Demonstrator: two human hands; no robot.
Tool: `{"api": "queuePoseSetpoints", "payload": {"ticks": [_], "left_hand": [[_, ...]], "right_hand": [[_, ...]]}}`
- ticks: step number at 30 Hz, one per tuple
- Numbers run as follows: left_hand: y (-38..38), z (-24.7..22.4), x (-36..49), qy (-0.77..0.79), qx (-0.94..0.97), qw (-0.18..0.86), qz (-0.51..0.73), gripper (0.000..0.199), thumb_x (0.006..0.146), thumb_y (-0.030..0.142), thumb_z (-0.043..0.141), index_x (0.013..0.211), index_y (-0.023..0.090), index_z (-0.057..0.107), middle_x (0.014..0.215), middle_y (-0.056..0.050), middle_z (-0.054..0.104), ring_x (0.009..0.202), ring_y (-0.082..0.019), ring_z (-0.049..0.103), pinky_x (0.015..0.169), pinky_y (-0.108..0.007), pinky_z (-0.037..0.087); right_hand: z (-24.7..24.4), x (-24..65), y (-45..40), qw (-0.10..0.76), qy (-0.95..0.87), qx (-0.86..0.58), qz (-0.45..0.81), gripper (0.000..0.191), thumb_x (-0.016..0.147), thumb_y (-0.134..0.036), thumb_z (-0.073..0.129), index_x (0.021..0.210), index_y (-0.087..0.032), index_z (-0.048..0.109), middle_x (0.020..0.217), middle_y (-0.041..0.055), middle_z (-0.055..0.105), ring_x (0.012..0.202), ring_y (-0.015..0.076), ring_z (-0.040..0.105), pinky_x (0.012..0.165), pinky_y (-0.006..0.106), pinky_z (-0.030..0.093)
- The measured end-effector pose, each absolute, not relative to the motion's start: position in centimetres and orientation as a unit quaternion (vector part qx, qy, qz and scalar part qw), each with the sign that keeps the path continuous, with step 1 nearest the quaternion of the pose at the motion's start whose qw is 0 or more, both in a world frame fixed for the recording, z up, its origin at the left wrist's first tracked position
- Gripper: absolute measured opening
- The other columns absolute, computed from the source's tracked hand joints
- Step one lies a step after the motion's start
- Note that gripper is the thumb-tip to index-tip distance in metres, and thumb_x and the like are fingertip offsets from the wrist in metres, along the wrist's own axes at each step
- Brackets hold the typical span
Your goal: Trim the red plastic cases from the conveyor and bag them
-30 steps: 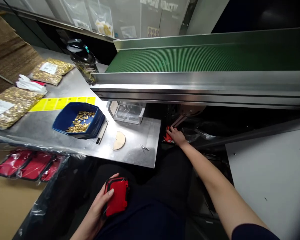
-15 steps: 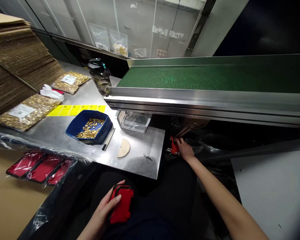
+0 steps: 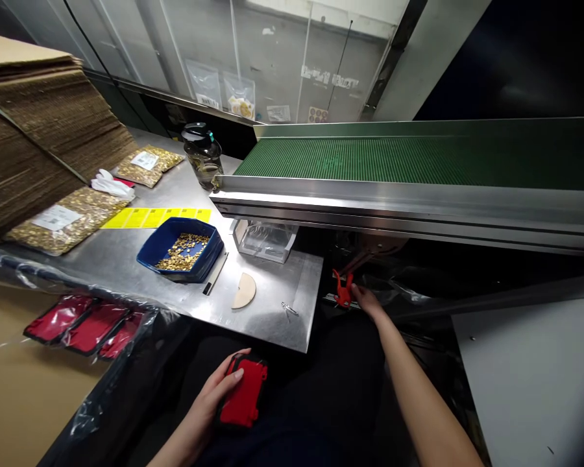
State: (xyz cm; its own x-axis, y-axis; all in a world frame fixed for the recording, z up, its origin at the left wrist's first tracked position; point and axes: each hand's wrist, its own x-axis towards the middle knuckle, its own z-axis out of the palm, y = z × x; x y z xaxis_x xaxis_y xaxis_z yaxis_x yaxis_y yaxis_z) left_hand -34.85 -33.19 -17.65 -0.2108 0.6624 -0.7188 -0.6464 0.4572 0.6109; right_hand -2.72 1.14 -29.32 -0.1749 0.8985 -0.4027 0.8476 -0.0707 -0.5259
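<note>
My left hand (image 3: 220, 389) is wrapped round a red case with black edges (image 3: 244, 394), low over my lap, with the thumb on its face. Just right of the table's corner, my right hand (image 3: 366, 299) reaches down to a small red-orange tool (image 3: 343, 290); the fingers are closed against its right side. Near the table's front edge lie a half-round wooden piece (image 3: 244, 291) and a small metal clip (image 3: 289, 309). A blue tray (image 3: 148, 254) with small gold pieces stands left of them, beside a thin white-and-black tool (image 3: 215, 274).
A green conveyor (image 3: 350, 159) with a metal rail crosses above the table (image 3: 282, 334). Stacked cardboard (image 3: 53, 123), bags of gold pieces (image 3: 73, 220), a dark jar (image 3: 203, 159) and a clear bin (image 3: 265, 241) stand around. Bagged red cases (image 3: 92, 324) hang at left.
My right hand has shifted slightly down and right, and the red-orange tool now stands more upright beside it. My left hand still holds the red case. The whole view has shifted a little.
</note>
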Motion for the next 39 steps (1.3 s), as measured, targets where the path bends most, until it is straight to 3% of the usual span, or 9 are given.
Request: {"api": "queuePoseSetpoints", "payload": {"ticks": [9,17,21,24,29,36,39], "left_hand": [[-32.1,-20.1,-34.2,0.571,0.049,0.621,0.535,0.066,0.071,0.054,0.086,0.125,0.020,0.069,0.100,-0.010,0.078,0.081,-0.026,0.072,0.071,-0.031,0.055],[-31.0,-23.6,-35.5,0.585,0.042,0.625,0.516,0.074,0.056,0.061,0.092,0.116,0.022,0.072,0.094,-0.011,0.078,0.096,-0.039,0.074,0.089,-0.046,0.057],[-30.2,-23.2,-36.0,0.596,0.046,0.637,0.487,0.072,0.054,0.062,0.092,0.111,0.023,0.072,0.095,-0.011,0.078,0.107,-0.044,0.071,0.102,-0.055,0.053],[-29.7,-21.8,-36.1,0.604,0.051,0.639,0.473,0.074,0.053,0.060,0.093,0.114,0.022,0.072,0.095,-0.013,0.079,0.112,-0.046,0.070,0.102,-0.056,0.053],[-28.3,-19.7,-36.2,0.603,0.050,0.630,0.486,0.074,0.053,0.052,0.095,0.115,0.019,0.072,0.098,-0.014,0.079,0.114,-0.047,0.068,0.092,-0.054,0.060],[-25.9,-19.0,-36.2,0.650,0.032,0.574,0.497,0.049,0.075,0.050,0.085,0.106,0.015,0.070,0.095,-0.009,0.077,0.086,-0.027,0.075,0.066,-0.029,0.061],[-25.4,-19.1,-36.9,0.681,0.107,0.552,0.470,0.052,0.076,0.055,0.082,0.110,0.018,0.069,0.101,-0.007,0.078,0.095,-0.028,0.075,0.075,-0.029,0.061]], "right_hand": [[-30.5,-5.8,1.2,0.078,-0.612,-0.666,0.420,0.038,0.101,-0.047,0.059,0.114,-0.013,0.067,0.104,0.0062,0.071,0.092,0.0180,0.070,0.087,0.038,0.059],[-31.0,-6.5,2.1,0.096,-0.588,-0.687,0.416,0.037,0.100,-0.042,0.063,0.123,-0.014,0.063,0.109,0.0069,0.070,0.093,0.0179,0.069,0.086,0.038,0.060],[-30.7,-6.1,2.2,0.087,-0.592,-0.695,0.399,0.041,0.100,-0.048,0.061,0.121,-0.014,0.065,0.113,0.0082,0.069,0.101,0.0205,0.068,0.094,0.043,0.057],[-30.3,-6.0,1.8,0.078,-0.601,-0.696,0.385,0.044,0.099,-0.052,0.060,0.122,-0.014,0.065,0.114,0.0087,0.069,0.105,0.0216,0.068,0.097,0.045,0.056],[-29.3,-5.9,0.9,0.100,-0.598,-0.722,0.334,0.043,0.101,-0.050,0.057,0.127,-0.015,0.063,0.116,0.0093,0.069,0.106,0.0221,0.068,0.097,0.046,0.055],[-27.4,-5.4,-3.4,0.154,-0.581,-0.765,0.231,0.034,0.105,-0.038,0.050,0.131,-0.016,0.058,0.123,0.0107,0.066,0.114,0.0229,0.064,0.102,0.045,0.052],[-26.9,-5.5,-5.5,0.149,-0.597,-0.755,0.225,0.030,0.104,-0.031,0.050,0.127,-0.016,0.060,0.124,0.0112,0.067,0.119,0.0240,0.062,0.107,0.044,0.046]]}}
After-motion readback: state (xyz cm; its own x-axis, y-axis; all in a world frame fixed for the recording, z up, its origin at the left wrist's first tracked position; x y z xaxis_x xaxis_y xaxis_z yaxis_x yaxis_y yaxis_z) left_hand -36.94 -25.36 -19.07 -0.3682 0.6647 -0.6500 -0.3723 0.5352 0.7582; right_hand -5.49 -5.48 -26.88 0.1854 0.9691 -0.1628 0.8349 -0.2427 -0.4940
